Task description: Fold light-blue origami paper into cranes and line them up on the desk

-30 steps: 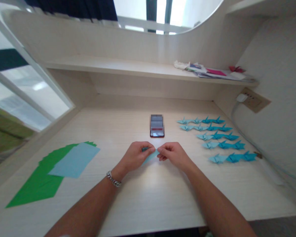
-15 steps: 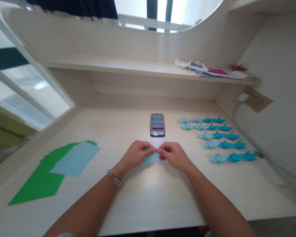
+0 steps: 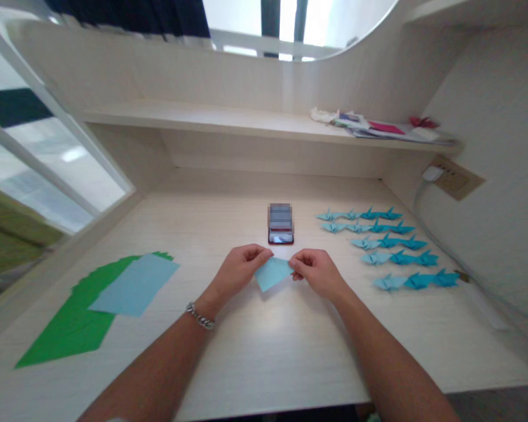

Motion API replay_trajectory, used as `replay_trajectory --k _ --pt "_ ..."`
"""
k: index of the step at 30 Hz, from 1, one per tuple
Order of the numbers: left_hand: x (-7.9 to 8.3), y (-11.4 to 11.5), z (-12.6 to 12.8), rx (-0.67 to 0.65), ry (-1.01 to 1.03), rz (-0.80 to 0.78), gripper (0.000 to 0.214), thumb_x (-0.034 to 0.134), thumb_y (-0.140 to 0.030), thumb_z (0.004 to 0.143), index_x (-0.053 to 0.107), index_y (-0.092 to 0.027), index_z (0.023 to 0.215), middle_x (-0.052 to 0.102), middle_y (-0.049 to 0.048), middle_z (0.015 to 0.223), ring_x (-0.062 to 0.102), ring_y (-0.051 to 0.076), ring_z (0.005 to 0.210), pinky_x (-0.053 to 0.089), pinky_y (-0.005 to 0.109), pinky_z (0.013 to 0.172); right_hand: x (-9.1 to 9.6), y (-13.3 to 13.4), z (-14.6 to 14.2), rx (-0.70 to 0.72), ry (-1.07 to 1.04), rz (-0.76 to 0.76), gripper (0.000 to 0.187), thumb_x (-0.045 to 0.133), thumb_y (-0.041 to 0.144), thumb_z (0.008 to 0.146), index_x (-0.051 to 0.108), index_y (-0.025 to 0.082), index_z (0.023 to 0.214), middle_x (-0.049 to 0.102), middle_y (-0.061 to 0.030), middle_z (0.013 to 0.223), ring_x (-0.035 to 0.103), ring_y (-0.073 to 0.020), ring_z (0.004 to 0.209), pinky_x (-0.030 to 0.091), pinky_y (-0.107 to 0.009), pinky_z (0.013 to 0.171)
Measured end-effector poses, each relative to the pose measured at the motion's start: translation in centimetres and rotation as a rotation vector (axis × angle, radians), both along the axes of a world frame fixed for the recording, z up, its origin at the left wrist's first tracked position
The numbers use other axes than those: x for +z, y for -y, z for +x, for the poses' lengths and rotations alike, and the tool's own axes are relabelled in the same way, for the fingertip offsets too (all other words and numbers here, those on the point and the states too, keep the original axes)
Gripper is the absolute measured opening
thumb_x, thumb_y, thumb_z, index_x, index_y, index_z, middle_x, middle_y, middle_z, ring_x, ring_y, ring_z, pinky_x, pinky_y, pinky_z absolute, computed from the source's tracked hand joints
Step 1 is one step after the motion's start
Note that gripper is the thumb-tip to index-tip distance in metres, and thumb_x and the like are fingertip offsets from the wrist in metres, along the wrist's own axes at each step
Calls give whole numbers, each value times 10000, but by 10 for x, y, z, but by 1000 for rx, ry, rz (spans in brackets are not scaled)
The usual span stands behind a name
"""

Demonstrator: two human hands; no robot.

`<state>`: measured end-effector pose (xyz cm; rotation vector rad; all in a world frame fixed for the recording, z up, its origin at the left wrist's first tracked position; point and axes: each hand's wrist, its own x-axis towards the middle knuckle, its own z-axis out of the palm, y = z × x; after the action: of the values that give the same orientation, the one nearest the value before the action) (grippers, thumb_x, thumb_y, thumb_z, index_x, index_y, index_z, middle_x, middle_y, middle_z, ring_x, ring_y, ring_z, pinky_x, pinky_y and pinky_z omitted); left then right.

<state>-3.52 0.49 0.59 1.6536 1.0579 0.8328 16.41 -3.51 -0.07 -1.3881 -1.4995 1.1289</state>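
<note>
Two hands pinch one folded blue sheet at desk centre

Both hands meet above the middle of the desk (image 3: 264, 351). Left hand (image 3: 237, 272) is closed on the left upper corner of a folded light blue paper (image 3: 273, 274), thumb and fingertips pinching it. Right hand (image 3: 317, 274) is closed on the right upper edge of the same paper in a like pinch. The paper is held between them, its lower point tilted toward the near side, just above the desktop; contact with the surface cannot be told. A metal bracelet (image 3: 199, 317) sits on the left wrist.

Just beyond the hands, on the far side, a smartphone (image 3: 280, 224) lies flat, screen up.

To the right, paper cranes (image 3: 389, 246) in light and darker blue stand in five rows, well apart from the hands.

To the left, a light blue sheet (image 3: 134, 285) lies on a fanned stack of green paper (image 3: 66, 334).

On the far shelf (image 3: 202, 120), at its right end, loose papers (image 3: 378, 129) are piled. A wall socket (image 3: 453, 177) with a white plug is on the right wall.
</note>
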Motion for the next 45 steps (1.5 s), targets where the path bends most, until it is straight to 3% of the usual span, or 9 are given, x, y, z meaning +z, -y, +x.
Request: replay_trajectory --k 8,13,22,28,32,40,45 --pt "-1 11 6 -79 -188 226 233 536 -336 822 687 -162 791 685 32 757 591 155 707 429 252 650 -1 5 -11 48 138 106 153 556 259 785 668 156 787 659 -23 669 579 -123 607 417 -221 566" --pt "-2 12 7 -125 -222 256 196 558 -306 800 697 -169 779 698 33 774 597 158 718 425 254 664 -2 4 -12 33 235 129 125 555 210 737 667 158 713 642 -9 642 540 -117 595 374 -209 529" --pt "2 1 -2 -35 -217 179 205 580 -327 781 691 -158 747 679 23 709 575 145 660 412 243 613 -5 0 10 108 150 -35 154 518 155 676 667 149 714 660 -22 614 569 -122 540 403 -214 511" --pt "-2 -4 -7 96 -85 134 251 582 -379 776 680 -148 754 660 25 686 549 141 618 398 232 551 -3 -6 18 -21 35 -60 104 555 216 707 629 142 705 633 -22 589 573 -125 537 441 -227 534" --pt "-2 0 -2 39 -98 117 260 573 -380 782 682 -145 767 651 22 671 540 132 598 387 225 532 -6 -7 4 51 -113 -41 198 558 339 775 611 153 817 647 -30 698 584 -123 581 459 -237 547" --pt "1 10 6 -207 -279 199 214 528 -286 789 705 -167 791 684 29 733 579 138 670 408 230 607 -11 1 -4 145 185 106 131 557 265 785 640 167 759 651 -16 693 571 -119 632 420 -224 582" --pt "4 5 -4 -263 -298 101 190 523 -242 748 687 -148 730 632 7 625 531 113 564 363 207 512 -5 -2 15 154 154 37 159 564 276 773 640 145 725 631 -14 620 560 -119 583 416 -226 558"
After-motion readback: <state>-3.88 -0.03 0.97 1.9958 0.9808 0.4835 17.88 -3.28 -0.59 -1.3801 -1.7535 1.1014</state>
